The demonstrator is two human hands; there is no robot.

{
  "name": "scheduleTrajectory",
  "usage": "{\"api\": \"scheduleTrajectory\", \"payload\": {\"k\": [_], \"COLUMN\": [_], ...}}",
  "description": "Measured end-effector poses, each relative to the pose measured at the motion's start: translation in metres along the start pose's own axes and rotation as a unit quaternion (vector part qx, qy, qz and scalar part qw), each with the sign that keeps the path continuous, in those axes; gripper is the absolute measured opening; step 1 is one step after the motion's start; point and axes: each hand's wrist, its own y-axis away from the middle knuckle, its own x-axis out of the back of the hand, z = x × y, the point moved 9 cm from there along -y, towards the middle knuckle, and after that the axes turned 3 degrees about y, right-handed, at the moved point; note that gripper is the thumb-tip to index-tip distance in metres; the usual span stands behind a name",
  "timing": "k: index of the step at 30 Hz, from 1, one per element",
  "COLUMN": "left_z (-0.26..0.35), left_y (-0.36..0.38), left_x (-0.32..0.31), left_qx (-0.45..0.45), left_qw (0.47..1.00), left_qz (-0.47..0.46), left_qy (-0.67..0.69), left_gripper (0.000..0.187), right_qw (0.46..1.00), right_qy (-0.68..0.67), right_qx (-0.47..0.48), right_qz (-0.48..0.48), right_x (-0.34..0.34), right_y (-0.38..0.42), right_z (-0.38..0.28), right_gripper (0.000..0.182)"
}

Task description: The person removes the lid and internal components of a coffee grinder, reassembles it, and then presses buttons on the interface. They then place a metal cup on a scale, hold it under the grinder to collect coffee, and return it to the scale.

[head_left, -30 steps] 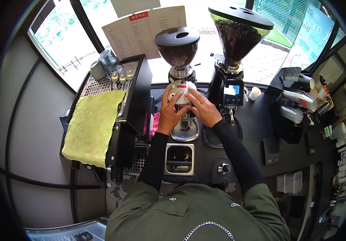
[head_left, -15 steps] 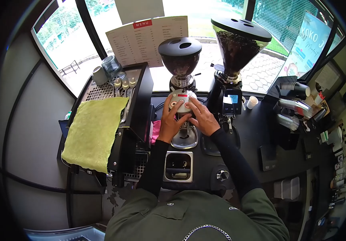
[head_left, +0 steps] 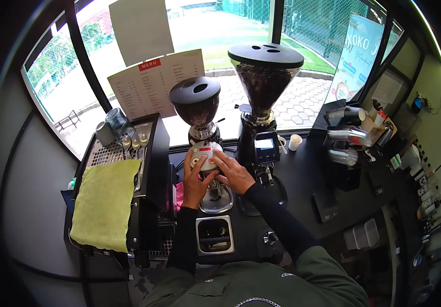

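Observation:
My left hand (head_left: 195, 188) and my right hand (head_left: 235, 175) both rest on the round silver control panel (head_left: 206, 148) of the smaller coffee grinder (head_left: 196, 111). Fingers of each lie stretched over its buttons, and the thumbs come together just below the panel. Neither hand is wrapped around anything. Dark beans show in the grinder's hopper under a black lid. Beneath my hands lies the grinder's metal tray (head_left: 218, 205), partly covered by them. To the right stands a larger coffee grinder (head_left: 264, 89) full of beans, its small screen lit.
On the left is a black espresso machine (head_left: 148, 176) with a green cloth (head_left: 105, 207), spoons and cups on top. A knock box (head_left: 199, 238) is set near the counter's front. Right of it are a tamper (head_left: 270, 238), scale (head_left: 325, 206), paper cup (head_left: 295, 143) and stacked cups (head_left: 347, 116).
The view has shifted, so the grinders and machine appear further left and lower. Both hands stay on the smaller grinder's panel, with slight finger movement.

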Motion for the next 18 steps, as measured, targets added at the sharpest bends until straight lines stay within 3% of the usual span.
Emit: {"api": "scheduleTrajectory", "payload": {"k": [14, 18], "left_z": [0.005, -0.015], "left_y": [-0.002, 0.004], "left_x": [0.002, -0.006], "left_qx": [0.044, -0.007], "left_qw": [0.999, 0.999], "left_qz": [-0.024, -0.026], "left_qy": [0.017, -0.040], "left_gripper": [0.063, 0.065], "right_qw": [0.999, 0.999], "right_qy": [-0.034, -0.027], "right_qx": [-0.027, -0.009], "right_qz": [0.002, 0.026], "right_x": [-0.005, -0.015], "right_y": [0.000, 0.005], "right_z": [0.004, 0.010], "right_gripper": [0.071, 0.076]}}
